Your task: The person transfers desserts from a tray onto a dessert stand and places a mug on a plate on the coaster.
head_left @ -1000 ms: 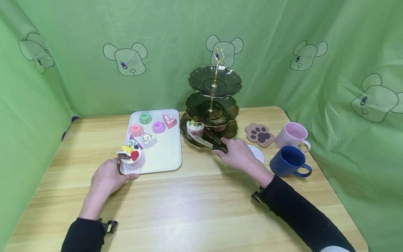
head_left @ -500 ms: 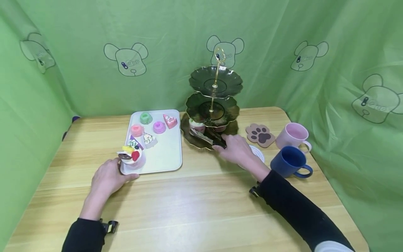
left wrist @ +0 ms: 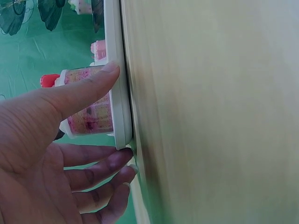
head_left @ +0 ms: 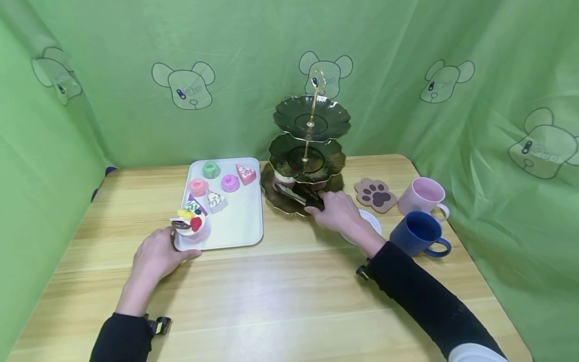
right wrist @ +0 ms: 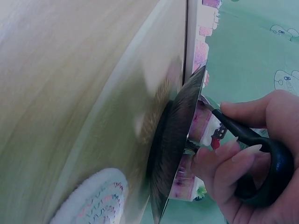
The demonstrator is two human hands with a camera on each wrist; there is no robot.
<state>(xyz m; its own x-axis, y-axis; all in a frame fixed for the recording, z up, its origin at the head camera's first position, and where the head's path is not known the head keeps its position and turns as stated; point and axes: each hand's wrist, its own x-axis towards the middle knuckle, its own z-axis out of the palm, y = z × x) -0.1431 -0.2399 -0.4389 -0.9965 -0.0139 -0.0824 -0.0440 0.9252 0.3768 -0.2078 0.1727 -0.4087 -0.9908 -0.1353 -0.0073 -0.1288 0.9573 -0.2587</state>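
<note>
My left hand (head_left: 156, 255) rests at the near left corner of a white tray (head_left: 237, 229). In the left wrist view its thumb lies against the tray edge and the fingers touch the corner, loosely extended. Beside it on the tray stands a toy cake cup (head_left: 195, 232) topped with fruit. My right hand (head_left: 336, 211) grips black-handled scissor tongs (head_left: 291, 194), fingers through the handle loops (right wrist: 280, 172). The tongs reach over the bottom plate (head_left: 289, 208) of a tiered stand. Their metal jaws lie either side of one cake cup (right wrist: 201, 122); another cake cup (right wrist: 182, 184) stands beside it.
Toy cake slices (head_left: 246, 174) and small ring cakes (head_left: 230, 183) lie on the tray. The stand's upper plates (head_left: 312, 120) overhang the tongs. Right of it are a paw-shaped coaster (head_left: 375, 195), a white round coaster (head_left: 372, 221), a pink mug (head_left: 418, 196) and a blue mug (head_left: 413, 234).
My right hand and the tongs have shifted slightly, and the cake cup at them has moved back and right, further under the middle plate. The left hand stays at the tray corner.
</note>
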